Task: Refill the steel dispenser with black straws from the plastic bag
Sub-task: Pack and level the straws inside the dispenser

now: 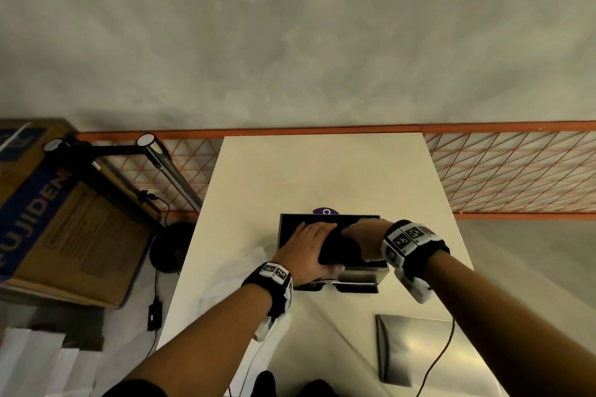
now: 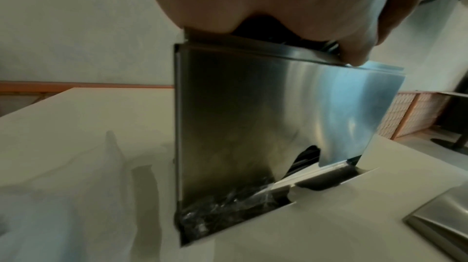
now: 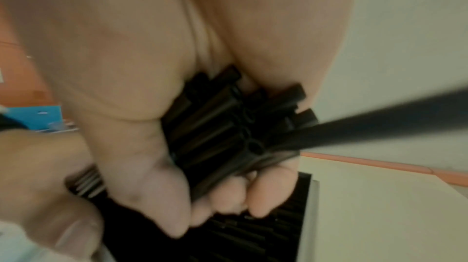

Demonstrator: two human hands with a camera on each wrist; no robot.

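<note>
The steel dispenser [image 1: 364, 274] stands open-topped in the middle of the white table [image 1: 322, 171], with black straws lying inside it. Over its opening both hands hold one bundle of black straws [image 1: 340, 251]. My left hand [image 1: 306, 243] lies across the bundle's left end, thumb at the near rim. My right hand [image 1: 362, 235] grips the right end, fingers [image 3: 233, 198] curled under the black straws [image 3: 222, 126]. In the left wrist view the dispenser's steel front [image 2: 278, 122] fills the middle, under my left hand [image 2: 291, 2]. The plastic bag [image 1: 225, 287] lies flat at the left.
The dispenser's steel lid [image 1: 416, 348] lies on the table at the near right, with a black cable across it. An orange mesh railing [image 1: 516, 171] runs behind the table. A cardboard box [image 1: 64, 219] and a black lamp arm stand at the left.
</note>
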